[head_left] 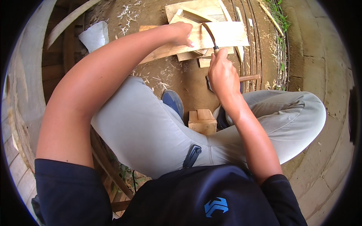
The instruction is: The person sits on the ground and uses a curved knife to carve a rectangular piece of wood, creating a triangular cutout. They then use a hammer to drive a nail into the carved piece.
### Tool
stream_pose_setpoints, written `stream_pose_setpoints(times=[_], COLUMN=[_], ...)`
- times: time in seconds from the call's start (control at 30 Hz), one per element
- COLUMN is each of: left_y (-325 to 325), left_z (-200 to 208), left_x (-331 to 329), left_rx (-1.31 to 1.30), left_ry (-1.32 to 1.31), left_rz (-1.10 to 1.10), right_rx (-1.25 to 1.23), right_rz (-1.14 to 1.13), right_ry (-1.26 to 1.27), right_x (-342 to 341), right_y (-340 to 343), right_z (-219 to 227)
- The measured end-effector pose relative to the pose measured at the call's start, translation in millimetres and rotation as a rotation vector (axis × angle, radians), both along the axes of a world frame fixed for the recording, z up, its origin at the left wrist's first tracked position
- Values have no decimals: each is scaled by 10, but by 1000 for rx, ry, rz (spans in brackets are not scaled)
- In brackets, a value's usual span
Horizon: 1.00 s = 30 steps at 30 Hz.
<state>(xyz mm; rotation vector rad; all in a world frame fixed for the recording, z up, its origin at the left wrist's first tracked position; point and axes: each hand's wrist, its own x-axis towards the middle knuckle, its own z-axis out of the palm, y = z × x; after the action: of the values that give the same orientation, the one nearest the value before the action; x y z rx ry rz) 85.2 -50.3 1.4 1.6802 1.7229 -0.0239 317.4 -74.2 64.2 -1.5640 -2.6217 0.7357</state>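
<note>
A pale wooden board point(230, 34) lies slanting across a low pile of wood pieces in front of me. My left hand point(182, 34) grips the board near its middle, with the thumb at the near edge and the other fingers partly hidden. In my right hand point(222, 71) is the handle of a sickle point(212, 34), whose thin curved blade lies over the board's face, just right of my left hand. I cannot tell whether its edge touches the wood. Behind my right hand lies a hammer point(249, 78) with a wooden handle, its middle hidden by the hand.
More wood pieces point(177, 9) lie under and beyond the board. Wood shavings point(128, 13) litter the dirt ground. A whitish stone block point(94, 36) stands at left. A small wooden block point(203, 122) sits between my legs. Long thin rods point(256, 45) run along the right, beside a paved strip point(313, 49).
</note>
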Motion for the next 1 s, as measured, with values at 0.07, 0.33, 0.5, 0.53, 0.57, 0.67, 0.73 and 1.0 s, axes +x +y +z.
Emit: stream_pose_setpoints(times=[0.07, 0.33, 0.5, 0.53, 0.57, 0.67, 0.73, 1.0], left_y=[31, 37, 55, 53, 46, 77, 93, 105], left_z=[18, -5, 61, 65, 62, 83, 134, 81], left_x=[17, 5, 42, 35, 31, 57, 81, 85], left_rx=[-39, -54, -72, -70, -70, -103, -120, -99], left_ry=[6, 35, 67, 66, 63, 96, 114, 114], left_rz=[12, -14, -28, -34, -38, -66, -79, -101], right_rx=[11, 16, 20, 28, 35, 59, 71, 72], right_rz=[-2, 14, 28, 35, 42, 56, 58, 51], right_ry=[-2, -26, -44, -42, -43, -62, -79, -138], right_x=[12, 17, 65, 70, 81, 104, 125, 240], right_y=[1, -57, -79, -88, -101, -146, -186, -272], right_z=[-40, -21, 3, 5, 3, 34, 58, 105])
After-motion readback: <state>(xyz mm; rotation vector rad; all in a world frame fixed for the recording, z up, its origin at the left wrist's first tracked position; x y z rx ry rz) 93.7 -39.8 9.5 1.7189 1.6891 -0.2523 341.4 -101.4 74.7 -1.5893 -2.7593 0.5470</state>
